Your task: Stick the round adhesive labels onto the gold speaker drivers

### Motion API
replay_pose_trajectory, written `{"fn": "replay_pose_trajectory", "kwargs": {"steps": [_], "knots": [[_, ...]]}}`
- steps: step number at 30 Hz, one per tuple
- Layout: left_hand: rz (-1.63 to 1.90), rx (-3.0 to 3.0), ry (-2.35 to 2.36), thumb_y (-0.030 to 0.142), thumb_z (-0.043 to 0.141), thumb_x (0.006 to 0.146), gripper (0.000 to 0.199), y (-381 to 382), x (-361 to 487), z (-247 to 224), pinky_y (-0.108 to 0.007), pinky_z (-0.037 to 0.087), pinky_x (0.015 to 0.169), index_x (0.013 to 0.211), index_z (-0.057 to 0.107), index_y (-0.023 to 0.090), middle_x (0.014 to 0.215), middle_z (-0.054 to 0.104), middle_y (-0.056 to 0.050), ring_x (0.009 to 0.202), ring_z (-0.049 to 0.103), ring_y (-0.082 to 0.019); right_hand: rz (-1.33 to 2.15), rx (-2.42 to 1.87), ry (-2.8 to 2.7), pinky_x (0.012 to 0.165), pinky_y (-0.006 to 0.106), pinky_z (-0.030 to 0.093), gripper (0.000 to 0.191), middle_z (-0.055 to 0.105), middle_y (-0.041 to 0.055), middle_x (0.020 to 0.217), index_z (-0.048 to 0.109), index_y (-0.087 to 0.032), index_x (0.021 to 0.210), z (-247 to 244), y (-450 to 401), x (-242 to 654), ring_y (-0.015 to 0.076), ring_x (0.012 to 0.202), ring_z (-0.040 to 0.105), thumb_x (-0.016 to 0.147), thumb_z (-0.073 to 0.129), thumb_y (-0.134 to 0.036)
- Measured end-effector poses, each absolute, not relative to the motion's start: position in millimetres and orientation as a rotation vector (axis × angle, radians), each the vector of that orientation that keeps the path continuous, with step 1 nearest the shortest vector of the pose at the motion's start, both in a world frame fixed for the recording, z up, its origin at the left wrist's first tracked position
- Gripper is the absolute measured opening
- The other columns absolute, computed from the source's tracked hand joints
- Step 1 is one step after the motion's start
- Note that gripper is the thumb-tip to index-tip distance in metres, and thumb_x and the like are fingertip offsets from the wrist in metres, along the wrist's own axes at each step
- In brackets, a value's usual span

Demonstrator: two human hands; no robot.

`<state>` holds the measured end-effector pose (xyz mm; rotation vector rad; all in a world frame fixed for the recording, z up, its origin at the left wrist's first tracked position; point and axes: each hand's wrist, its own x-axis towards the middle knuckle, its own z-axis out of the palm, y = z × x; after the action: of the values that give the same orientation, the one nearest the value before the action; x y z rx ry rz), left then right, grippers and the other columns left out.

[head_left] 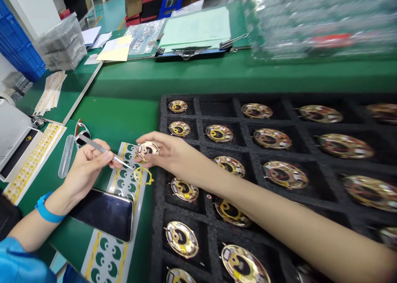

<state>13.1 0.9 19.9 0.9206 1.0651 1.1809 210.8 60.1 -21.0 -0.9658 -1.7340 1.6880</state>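
My left hand (93,163) is closed around metal tweezers (104,151), their tip pointing right. At that tip hangs a thin yellow cut-out ring (143,176), apparently a sticker. Between the fingers of my right hand (163,150) is a small round gold-rimmed part (148,149), just above the yellow ring. Under both hands lies a pale strip sheet (108,254) with dark green cut-out shapes and yellow edges. A phone (107,212) rests on the sheet, below my left hand.
A black foam tray (156,233) with several similar round gold parts (182,238) fills the right, beneath my right forearm. A smartwatch (83,138) and clear plastic case (66,157) lie left. Behind are a clipboard (195,30) and clear plastic trays (310,22).
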Motion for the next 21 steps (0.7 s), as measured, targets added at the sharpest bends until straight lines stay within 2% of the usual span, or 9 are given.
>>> {"fn": "replay_pose_trajectory", "kwargs": {"steps": [3, 7, 11, 16, 21], "knots": [[1.200, 0.921, 1.130, 0.029, 0.085, 0.069, 0.025, -6.8, 18.4, 21.3, -0.018, 0.055, 0.060, 0.074, 0.063, 0.017, 0.060, 0.073, 0.002, 0.059, 0.068, -0.010, 1.867, -0.898, -1.588, 0.080, 0.036, 0.061, 0.028, 0.068, 0.0021, 0.094, 0.050, -0.024, 0.108, -24.0, 31.3, 224.6, 0.0173, 0.085, 0.071, 0.081, 0.060, -0.024], [1.124, 0.935, 1.157, 0.029, 0.085, 0.068, 0.024, -14.6, 26.6, 16.7, -0.018, 0.055, 0.059, 0.073, 0.065, 0.017, 0.063, 0.075, 0.000, 0.058, 0.069, -0.011, 2.089, -0.879, -1.236, 0.080, 0.034, 0.059, 0.033, 0.069, 0.0021, 0.092, 0.056, -0.025, 0.111, -35.1, -13.1, 233.9, 0.0164, 0.084, 0.069, 0.081, 0.067, -0.033], [1.031, 0.937, 1.123, 0.030, 0.084, 0.071, 0.023, -17.8, 30.2, 7.5, -0.016, 0.055, 0.060, 0.076, 0.066, 0.017, 0.063, 0.076, 0.000, 0.059, 0.070, -0.010, 2.140, -0.834, -1.187, 0.075, 0.030, 0.058, 0.031, 0.071, -0.0003, 0.087, 0.060, -0.026, 0.113, -32.0, -26.1, 234.7, 0.0124, 0.072, 0.066, 0.083, 0.066, -0.028], [1.014, 0.945, 1.129, 0.025, 0.084, 0.071, 0.020, -20.3, 29.1, -0.5, -0.014, 0.054, 0.058, 0.077, 0.067, 0.016, 0.065, 0.075, 0.001, 0.058, 0.069, -0.008, 2.235, -0.811, -1.205, 0.083, 0.033, 0.058, 0.035, 0.072, 0.0018, 0.099, 0.060, -0.025, 0.116, -25.3, -17.9, 236.4, 0.0164, 0.094, 0.070, 0.082, 0.066, -0.025], [1.006, 1.009, 1.132, 0.022, 0.080, 0.076, 0.015, -20.9, 26.7, 0.2, -0.015, 0.055, 0.062, 0.078, 0.066, 0.017, 0.067, 0.077, 0.001, 0.062, 0.072, -0.010, 2.233, -0.724, -1.143, 0.083, 0.035, 0.060, 0.034, 0.072, 0.0022, 0.106, 0.062, -0.029, 0.121, -37.7, -22.8, 238.6, 0.0179, 0.098, 0.071, 0.087, 0.062, -0.028]]}}
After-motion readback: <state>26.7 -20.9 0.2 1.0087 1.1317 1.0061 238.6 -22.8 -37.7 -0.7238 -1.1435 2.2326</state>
